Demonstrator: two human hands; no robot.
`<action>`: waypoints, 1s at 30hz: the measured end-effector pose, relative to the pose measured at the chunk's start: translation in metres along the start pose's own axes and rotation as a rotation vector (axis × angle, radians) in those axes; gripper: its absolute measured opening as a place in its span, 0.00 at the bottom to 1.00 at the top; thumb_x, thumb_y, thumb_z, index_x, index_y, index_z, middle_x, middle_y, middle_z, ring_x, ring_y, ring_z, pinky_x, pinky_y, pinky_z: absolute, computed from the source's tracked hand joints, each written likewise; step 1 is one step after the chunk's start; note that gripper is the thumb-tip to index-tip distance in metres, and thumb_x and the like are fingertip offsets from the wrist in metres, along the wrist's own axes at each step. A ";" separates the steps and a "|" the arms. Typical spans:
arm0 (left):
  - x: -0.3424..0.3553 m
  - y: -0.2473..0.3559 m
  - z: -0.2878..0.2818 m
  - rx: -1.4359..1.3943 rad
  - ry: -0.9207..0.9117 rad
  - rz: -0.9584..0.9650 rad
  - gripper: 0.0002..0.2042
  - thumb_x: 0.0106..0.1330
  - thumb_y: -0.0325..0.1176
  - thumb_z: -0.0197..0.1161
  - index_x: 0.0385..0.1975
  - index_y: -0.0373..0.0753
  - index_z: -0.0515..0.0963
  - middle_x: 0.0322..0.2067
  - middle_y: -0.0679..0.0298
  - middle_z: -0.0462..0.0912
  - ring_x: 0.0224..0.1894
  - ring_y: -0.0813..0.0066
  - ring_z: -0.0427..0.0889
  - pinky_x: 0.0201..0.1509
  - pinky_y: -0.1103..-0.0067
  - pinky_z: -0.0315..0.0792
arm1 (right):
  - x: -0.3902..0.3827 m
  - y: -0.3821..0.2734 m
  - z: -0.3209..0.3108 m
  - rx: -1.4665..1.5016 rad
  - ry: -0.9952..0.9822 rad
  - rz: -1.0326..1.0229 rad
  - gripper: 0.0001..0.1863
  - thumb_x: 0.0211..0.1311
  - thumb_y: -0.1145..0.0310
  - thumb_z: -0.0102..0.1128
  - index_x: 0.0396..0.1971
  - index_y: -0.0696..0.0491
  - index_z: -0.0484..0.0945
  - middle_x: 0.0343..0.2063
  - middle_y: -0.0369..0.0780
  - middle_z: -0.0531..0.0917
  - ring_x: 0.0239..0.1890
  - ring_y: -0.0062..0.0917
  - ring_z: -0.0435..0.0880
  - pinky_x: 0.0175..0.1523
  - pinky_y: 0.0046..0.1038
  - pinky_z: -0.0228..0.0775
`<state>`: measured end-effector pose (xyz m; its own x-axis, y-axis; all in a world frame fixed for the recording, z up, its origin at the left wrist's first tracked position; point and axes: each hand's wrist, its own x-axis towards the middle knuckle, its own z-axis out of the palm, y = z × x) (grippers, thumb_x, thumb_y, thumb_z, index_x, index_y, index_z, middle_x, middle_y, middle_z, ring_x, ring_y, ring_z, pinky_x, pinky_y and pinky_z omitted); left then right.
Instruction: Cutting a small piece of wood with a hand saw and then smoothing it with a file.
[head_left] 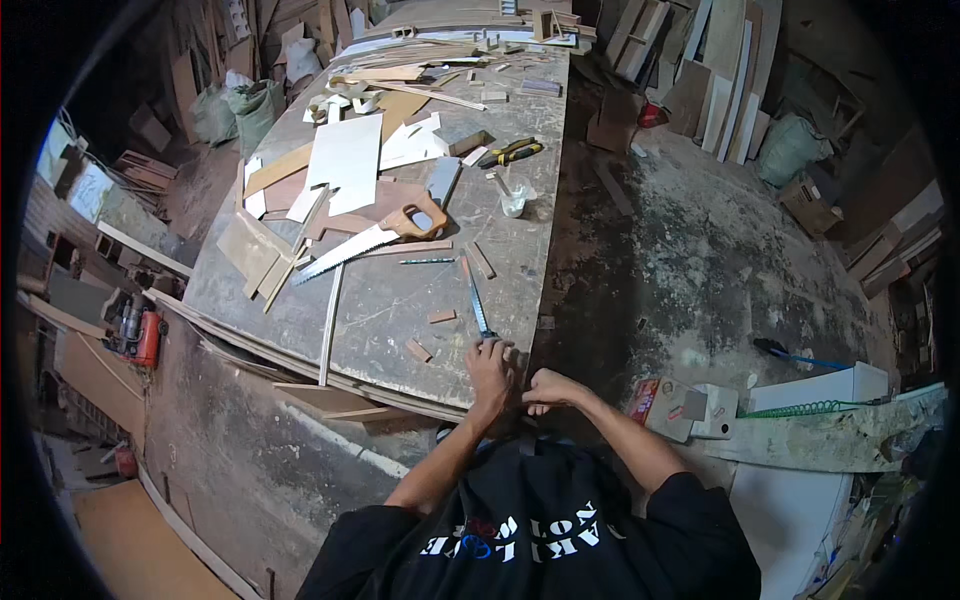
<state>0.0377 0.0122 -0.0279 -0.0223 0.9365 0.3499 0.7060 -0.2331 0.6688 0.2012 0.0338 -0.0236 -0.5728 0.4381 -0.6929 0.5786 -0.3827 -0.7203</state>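
Note:
Close to the near right corner of the worktable (395, 330), my left hand (489, 376) is closed over the near end of a narrow blue strip-like tool (476, 300). The tool lies pointing away from me, with a reddish-brown far end; its exact kind is not plain. Beside it, just off the table's edge, my right hand (552, 391) is curled into a fist, and whatever it may hold is hidden. Short wood pieces (441, 316) lie left of the blue tool. Farther back rests a handsaw (385, 235) with an orange handle, near a drill bit (427, 261).
Yellow-and-black pliers (511, 153) and a clear plastic cup (514, 200) sit toward the right edge. White boards (345, 155) and wood strips cover the table's left and far parts. A red-and-black machine (146, 335) stands at left; a white box (815, 392) is at right.

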 end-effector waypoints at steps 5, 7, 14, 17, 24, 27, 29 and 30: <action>0.000 0.000 0.016 0.280 0.096 0.038 0.15 0.57 0.33 0.61 0.45 0.44 0.75 0.46 0.62 0.73 0.56 0.57 0.66 0.56 0.60 0.59 | -0.003 0.000 0.005 -0.013 0.069 -0.025 0.17 0.56 0.61 0.64 0.22 0.63 0.82 0.19 0.41 0.84 0.19 0.19 0.81 0.24 0.20 0.73; -0.001 0.000 0.015 0.321 0.054 0.065 0.17 0.59 0.33 0.59 0.49 0.42 0.74 0.48 0.62 0.72 0.57 0.58 0.65 0.58 0.59 0.57 | -0.003 -0.002 0.006 -0.012 0.091 0.002 0.17 0.56 0.61 0.64 0.22 0.63 0.81 0.20 0.41 0.84 0.19 0.20 0.81 0.25 0.21 0.74; 0.002 -0.012 0.002 0.389 -0.038 0.111 0.22 0.58 0.35 0.58 0.54 0.42 0.70 0.52 0.60 0.70 0.59 0.59 0.64 0.60 0.62 0.56 | -0.001 -0.008 0.008 -0.005 0.085 -0.035 0.21 0.54 0.56 0.67 0.20 0.63 0.82 0.19 0.41 0.84 0.19 0.21 0.82 0.26 0.22 0.75; 0.000 -0.016 0.001 0.371 -0.060 0.062 0.23 0.58 0.35 0.57 0.55 0.41 0.68 0.53 0.58 0.69 0.59 0.59 0.63 0.61 0.62 0.56 | 0.000 -0.007 0.009 -0.025 0.106 -0.015 0.23 0.53 0.54 0.69 0.20 0.63 0.82 0.19 0.41 0.84 0.19 0.21 0.82 0.26 0.21 0.76; -0.001 -0.017 0.013 0.413 -0.010 0.008 0.25 0.58 0.34 0.57 0.57 0.40 0.66 0.53 0.58 0.69 0.59 0.58 0.63 0.61 0.63 0.56 | 0.003 -0.003 0.010 -0.092 0.159 0.000 0.23 0.51 0.54 0.70 0.20 0.64 0.82 0.18 0.41 0.83 0.19 0.21 0.82 0.26 0.21 0.76; -0.004 -0.018 0.015 0.403 -0.014 -0.102 0.27 0.57 0.34 0.57 0.59 0.40 0.64 0.55 0.58 0.67 0.60 0.57 0.62 0.62 0.60 0.54 | 0.002 -0.001 0.012 -0.063 0.185 0.021 0.24 0.50 0.51 0.71 0.20 0.63 0.83 0.18 0.40 0.83 0.18 0.20 0.82 0.26 0.22 0.75; -0.006 -0.019 0.016 0.353 0.030 -0.108 0.29 0.56 0.33 0.58 0.61 0.40 0.62 0.56 0.57 0.67 0.60 0.56 0.62 0.62 0.58 0.54 | 0.000 0.000 0.011 -0.103 0.177 -0.026 0.24 0.49 0.51 0.71 0.21 0.62 0.83 0.18 0.40 0.83 0.19 0.20 0.82 0.27 0.23 0.75; -0.006 -0.019 0.016 0.352 0.008 -0.132 0.29 0.56 0.33 0.58 0.61 0.40 0.62 0.56 0.57 0.67 0.60 0.56 0.62 0.62 0.58 0.54 | 0.000 0.001 0.009 -0.137 0.180 -0.043 0.24 0.49 0.51 0.71 0.21 0.62 0.83 0.19 0.41 0.84 0.21 0.21 0.82 0.28 0.23 0.75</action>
<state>0.0360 0.0148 -0.0535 -0.1340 0.9501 0.2818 0.8967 -0.0049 0.4427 0.1963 0.0258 -0.0241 -0.4929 0.5939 -0.6359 0.6365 -0.2522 -0.7289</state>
